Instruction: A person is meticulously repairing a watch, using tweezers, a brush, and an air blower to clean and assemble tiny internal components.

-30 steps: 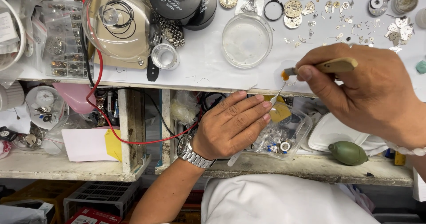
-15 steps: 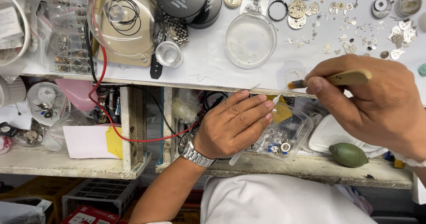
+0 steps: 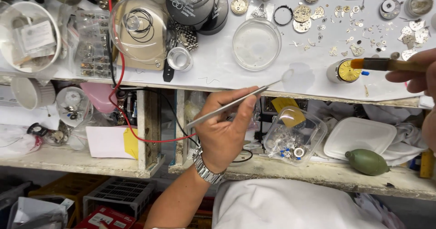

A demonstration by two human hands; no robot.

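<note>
**Tweezers and brush converge on the yellow dial**

Tweezers (image 3: 234, 103) sit in your left hand (image 3: 225, 133), pinched between thumb and fingers, the hand closed around the shaft. Their long axis runs from about 8 o'clock at the blunt end to 2 o'clock at the tips, and the tips rest just short of a small pale disc (image 3: 287, 75) lying on the white bench surface (image 3: 213, 65); whether they touch it is too fine to tell.

Your right hand (image 3: 420, 79) comes in from 3 o'clock at the frame edge, fingers closed on a wooden-handled brush (image 3: 390, 64). The brush lies almost level, handle toward 3 o'clock, orange bristles toward 9 o'clock, and the bristle end touches or nearly touches the top of a small yellow-faced dial (image 3: 347, 71) standing on the bench.

From the tweezer tips the dial lies toward 3 o'clock, near but clearly apart, with the pale disc between. The right hand is the nearer of the two to the dial; the left is nearer to the disc.

At 12 o'clock from the tweezer tips is a shallow clear glass dish (image 3: 256, 44). Loose watch parts (image 3: 354, 22) scatter toward 1 o'clock. Below the bench edge, at 5 o'clock from your left hand, a clear plastic box (image 3: 294, 136) holds small pieces, and a green rubber blower (image 3: 367, 162) lies further toward 4 o'clock.
</note>
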